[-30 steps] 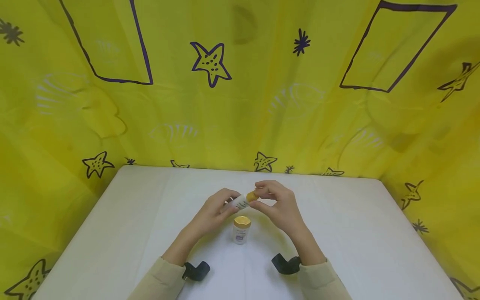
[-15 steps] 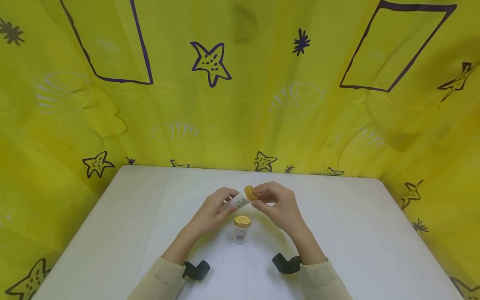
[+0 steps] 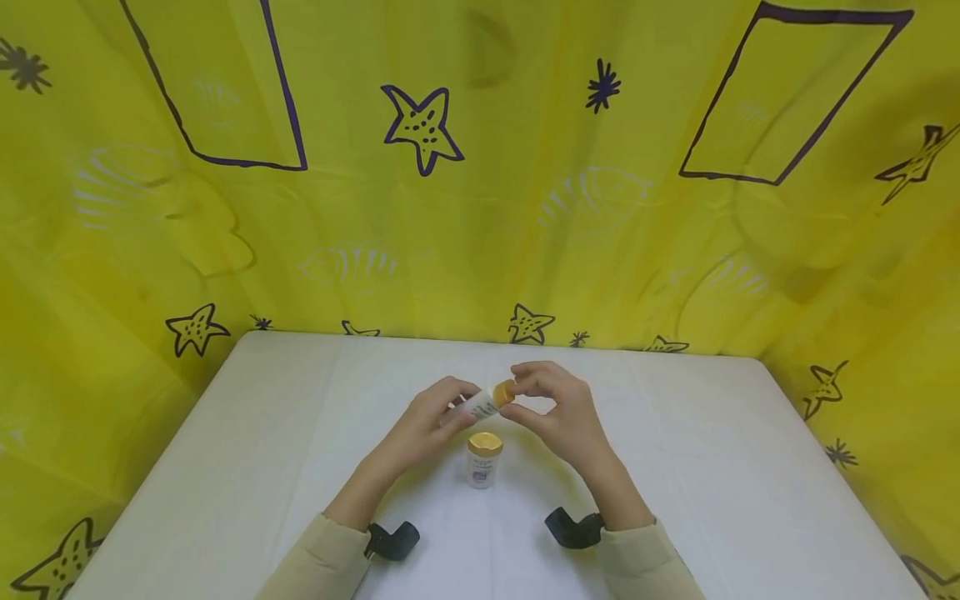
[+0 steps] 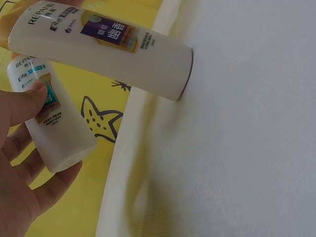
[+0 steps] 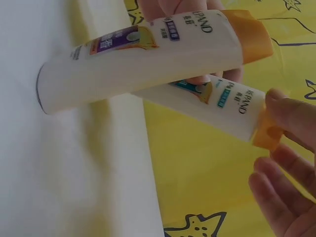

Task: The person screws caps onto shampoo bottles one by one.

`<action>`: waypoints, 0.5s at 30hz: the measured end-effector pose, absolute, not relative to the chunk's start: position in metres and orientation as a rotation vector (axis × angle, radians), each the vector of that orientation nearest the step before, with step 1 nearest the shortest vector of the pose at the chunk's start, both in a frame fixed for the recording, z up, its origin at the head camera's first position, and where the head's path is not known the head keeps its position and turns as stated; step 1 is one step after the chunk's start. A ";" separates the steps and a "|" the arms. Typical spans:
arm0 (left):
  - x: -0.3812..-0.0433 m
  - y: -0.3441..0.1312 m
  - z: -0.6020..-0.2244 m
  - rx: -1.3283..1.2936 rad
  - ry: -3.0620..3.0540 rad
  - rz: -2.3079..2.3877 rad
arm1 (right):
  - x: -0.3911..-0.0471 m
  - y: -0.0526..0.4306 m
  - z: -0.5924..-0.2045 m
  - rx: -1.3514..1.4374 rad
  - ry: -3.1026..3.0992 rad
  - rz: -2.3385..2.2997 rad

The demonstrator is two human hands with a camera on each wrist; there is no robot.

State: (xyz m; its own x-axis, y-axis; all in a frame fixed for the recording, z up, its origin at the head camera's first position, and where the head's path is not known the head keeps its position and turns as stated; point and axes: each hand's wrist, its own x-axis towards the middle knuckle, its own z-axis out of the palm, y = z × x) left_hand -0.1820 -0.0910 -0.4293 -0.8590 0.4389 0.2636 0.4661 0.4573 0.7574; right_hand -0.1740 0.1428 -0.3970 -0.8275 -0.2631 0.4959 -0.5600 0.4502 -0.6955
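Observation:
My left hand (image 3: 423,421) grips a white shampoo bottle (image 3: 482,405) with a teal label, tilted above the table. Its thumb lies across the label (image 4: 51,101), while the other fingers go behind the body. My right hand (image 3: 558,412) has its thumb and forefinger at the orange cap (image 5: 268,132) of that bottle, pinching it; its remaining fingers are bent loosely away. The cap sits on the bottle's upper end. Nearer to me, a second white bottle (image 3: 481,469) with a gold-orange cap and purple label (image 4: 109,32) stands upright on the table, between my forearms.
A white cloth covers the table (image 3: 712,467), whose far edge meets a yellow curtain (image 3: 480,208) printed with starfish. Dark wrist-worn cameras (image 3: 573,528) stick inward from both sleeves, low over the cloth. The standing bottle is close below the held one.
Half a second ago the right fingers were closer together and the cap pointed a little higher. Now those fingers are spread wider around the cap. The standing bottle has stayed put.

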 end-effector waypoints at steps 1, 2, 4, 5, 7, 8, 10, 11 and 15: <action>-0.182 -0.091 -0.430 -0.836 -2.658 -1.394 | -0.174 0.143 -0.398 0.705 -2.383 1.318; -0.182 -0.091 -0.430 -0.845 -2.659 -1.392 | -0.174 0.142 -0.398 0.705 -2.379 1.318; -0.182 -0.091 -0.430 -0.856 -2.659 -1.388 | -0.174 0.141 -0.400 0.720 -2.363 1.343; -0.181 -0.090 -0.430 -0.858 -2.654 -1.383 | -0.173 0.141 -0.400 0.727 -2.356 1.359; -0.181 -0.090 -0.429 -0.839 -2.652 -1.369 | -0.174 0.141 -0.400 0.730 -2.350 1.377; -0.181 -0.090 -0.429 -0.833 -2.643 -1.363 | -0.174 0.141 -0.399 0.727 -2.352 1.384; -0.181 -0.091 -0.429 -0.821 -2.630 -1.345 | -0.174 0.141 -0.399 0.726 -2.357 1.391; -0.181 -0.091 -0.429 -0.814 -2.626 -1.344 | -0.174 0.141 -0.398 0.724 -2.363 1.394; -0.181 -0.092 -0.428 -0.809 -2.626 -1.335 | -0.174 0.142 -0.399 0.739 -2.372 1.408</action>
